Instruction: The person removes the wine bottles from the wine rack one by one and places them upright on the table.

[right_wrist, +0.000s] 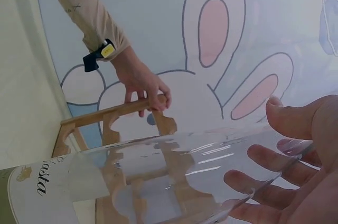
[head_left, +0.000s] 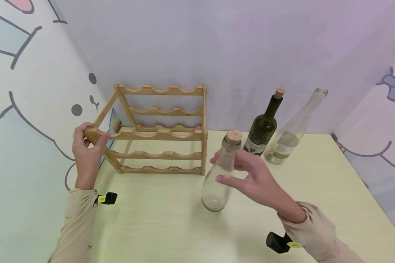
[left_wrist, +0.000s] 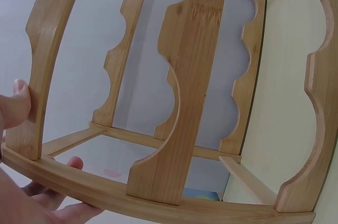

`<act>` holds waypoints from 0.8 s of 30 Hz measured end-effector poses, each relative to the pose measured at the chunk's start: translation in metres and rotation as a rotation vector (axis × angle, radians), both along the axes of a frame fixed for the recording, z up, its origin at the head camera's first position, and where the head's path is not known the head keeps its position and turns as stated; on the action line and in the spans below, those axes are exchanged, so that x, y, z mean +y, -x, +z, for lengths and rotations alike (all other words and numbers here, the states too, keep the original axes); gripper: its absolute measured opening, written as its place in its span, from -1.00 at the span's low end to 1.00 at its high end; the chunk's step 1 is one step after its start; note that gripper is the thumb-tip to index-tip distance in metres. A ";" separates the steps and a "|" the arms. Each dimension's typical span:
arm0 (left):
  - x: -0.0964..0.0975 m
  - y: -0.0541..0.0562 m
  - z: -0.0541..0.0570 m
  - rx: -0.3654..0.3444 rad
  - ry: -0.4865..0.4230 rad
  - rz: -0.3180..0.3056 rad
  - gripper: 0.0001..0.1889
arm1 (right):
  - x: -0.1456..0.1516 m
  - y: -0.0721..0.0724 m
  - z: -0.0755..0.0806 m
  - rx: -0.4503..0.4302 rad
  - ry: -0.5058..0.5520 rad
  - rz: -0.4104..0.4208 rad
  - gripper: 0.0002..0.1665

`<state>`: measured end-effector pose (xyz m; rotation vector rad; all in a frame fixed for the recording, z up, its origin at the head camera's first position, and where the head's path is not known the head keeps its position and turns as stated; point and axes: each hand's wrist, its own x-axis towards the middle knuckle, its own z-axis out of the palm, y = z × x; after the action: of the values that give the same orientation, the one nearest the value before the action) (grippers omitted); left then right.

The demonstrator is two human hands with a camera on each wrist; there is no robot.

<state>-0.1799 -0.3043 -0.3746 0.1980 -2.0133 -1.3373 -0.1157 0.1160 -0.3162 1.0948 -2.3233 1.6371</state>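
Observation:
My left hand (head_left: 89,153) grips the front left corner of a wooden wine rack (head_left: 158,136), thumb on one side of the frame and fingers on the other. In the left wrist view, the rack's scalloped rails (left_wrist: 182,86) fill most of the picture. A clear glass wine bottle (head_left: 214,190), closed with a cork (head_left: 233,137), is on the table to the right of the rack. Around its upper body is my right hand (head_left: 255,179), fingers behind the glass and loosely spread. The right wrist view shows the thumb (right_wrist: 296,121) apart from the bottle and the label (right_wrist: 39,189) near its base.
Behind the right hand stand a dark green corked wine bottle (head_left: 262,128) and a clear uncorked bottle (head_left: 288,137). A pale wall (head_left: 217,47) rises behind the table (head_left: 151,219). Side walls with cartoon drawings border the left and right.

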 end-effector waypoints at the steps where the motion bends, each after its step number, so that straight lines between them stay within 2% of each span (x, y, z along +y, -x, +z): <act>1: 0.000 0.000 0.000 -0.001 -0.002 0.001 -0.48 | 0.003 0.000 0.001 0.010 -0.010 -0.012 -0.56; 9: -0.003 -0.002 -0.004 -0.006 -0.008 0.003 -0.48 | 0.023 0.000 0.003 0.038 -0.043 -0.069 -0.52; 18: -0.001 0.000 -0.003 0.013 -0.004 -0.011 -0.47 | 0.045 -0.006 0.004 0.080 0.027 -0.094 -0.47; 24: -0.002 0.003 -0.004 0.010 -0.001 -0.025 -0.46 | 0.062 -0.009 0.004 0.046 0.026 -0.126 -0.40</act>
<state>-0.1825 -0.3060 -0.3785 0.1665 -2.0129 -1.3519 -0.1065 0.1781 -0.3120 0.9492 -2.2850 1.5753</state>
